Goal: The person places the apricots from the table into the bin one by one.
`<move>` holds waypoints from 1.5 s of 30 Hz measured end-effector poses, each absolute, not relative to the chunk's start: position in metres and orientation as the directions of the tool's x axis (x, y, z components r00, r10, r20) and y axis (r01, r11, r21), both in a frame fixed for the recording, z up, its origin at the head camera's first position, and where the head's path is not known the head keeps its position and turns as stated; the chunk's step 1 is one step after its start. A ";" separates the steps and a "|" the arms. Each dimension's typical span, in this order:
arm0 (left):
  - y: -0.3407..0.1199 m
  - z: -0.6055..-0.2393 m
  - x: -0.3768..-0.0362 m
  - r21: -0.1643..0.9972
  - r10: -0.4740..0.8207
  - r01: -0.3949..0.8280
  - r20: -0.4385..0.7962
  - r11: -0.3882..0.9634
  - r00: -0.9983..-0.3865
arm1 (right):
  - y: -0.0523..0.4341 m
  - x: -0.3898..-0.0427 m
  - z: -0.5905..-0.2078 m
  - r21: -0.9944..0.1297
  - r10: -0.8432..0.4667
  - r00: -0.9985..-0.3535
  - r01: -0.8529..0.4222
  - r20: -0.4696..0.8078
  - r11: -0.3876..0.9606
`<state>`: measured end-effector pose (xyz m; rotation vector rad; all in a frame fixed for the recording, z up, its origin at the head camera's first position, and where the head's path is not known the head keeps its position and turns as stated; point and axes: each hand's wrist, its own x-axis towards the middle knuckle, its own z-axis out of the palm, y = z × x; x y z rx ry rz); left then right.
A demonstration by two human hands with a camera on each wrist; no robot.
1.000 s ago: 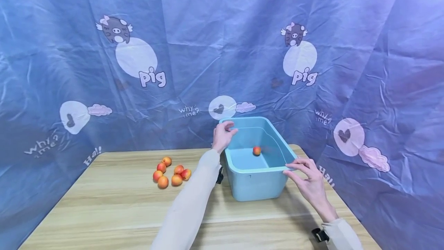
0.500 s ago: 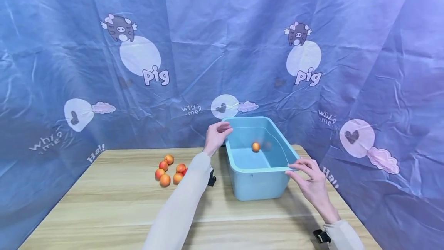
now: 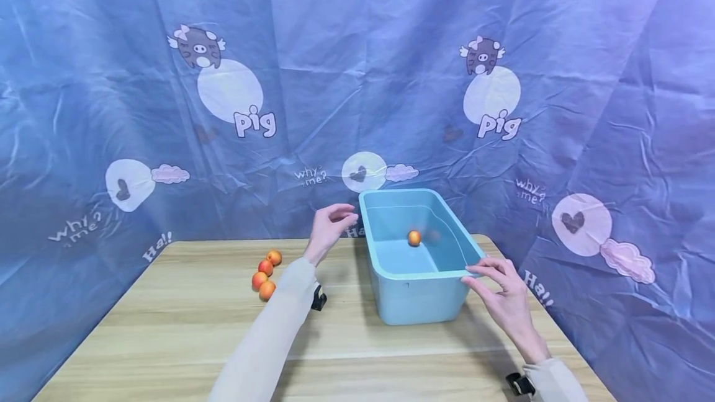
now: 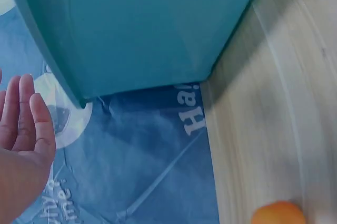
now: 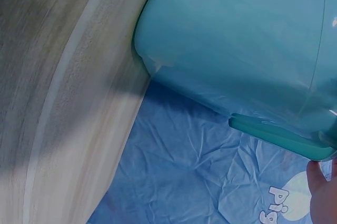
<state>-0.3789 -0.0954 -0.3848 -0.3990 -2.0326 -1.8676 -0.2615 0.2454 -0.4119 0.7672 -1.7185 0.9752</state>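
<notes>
A light blue plastic bin (image 3: pixel 421 301) stands on the table with one orange-red apricot (image 3: pixel 414 238) on its floor. My right hand (image 3: pixel 503 293) pinches the bin's rim at the near right corner, fingers over the edge and thumb below. Left of the bin, my left hand (image 3: pixel 331 229) hangs in the air, apart from the rim, with nothing in it. Its fingers (image 4: pixel 26 105) are loosely extended in the left wrist view. Several more apricots (image 3: pixel 267 291) lie left of my left forearm, whose sleeve hides part of the group.
The wooden table (image 3: pixel 167 340) ends at a blue curtain (image 3: pixel 313 92) with pig prints, which hangs behind and at both sides. The bin's back end stands near the table's far edge. A black strap (image 3: pixel 521 383) is on the right wrist.
My left hand has moved left, away from over the bin's left rim, and its forearm now covers some apricots. The apricot in the bin has shifted slightly. My right hand stays at the rim.
</notes>
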 end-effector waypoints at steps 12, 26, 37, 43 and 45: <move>-0.141 -0.399 -0.350 0.918 -0.016 0.376 0.381 0.128 -0.924 | 0.243 -0.261 -0.412 -0.265 -0.033 -0.320 -0.833 0.947 0.485; -0.184 -0.417 -0.328 0.951 -0.026 0.290 0.294 0.110 -0.955 | 0.239 -0.262 -0.413 -0.223 -0.039 -0.278 -0.839 0.960 0.496; -0.212 -0.428 -0.328 0.954 -0.060 0.285 0.292 0.096 -0.955 | 0.235 -0.265 -0.414 -0.169 -0.031 -0.209 -0.862 0.978 0.478; -0.224 -0.431 -0.321 0.960 -0.057 0.240 0.250 0.148 -0.967 | 0.237 -0.271 -0.422 -0.096 -0.033 -0.131 -0.852 0.991 0.515; -0.229 -0.432 -0.319 0.955 -0.051 0.239 0.251 0.174 -0.967 | 0.240 -0.276 -0.428 -0.069 -0.039 -0.106 -0.845 0.994 0.531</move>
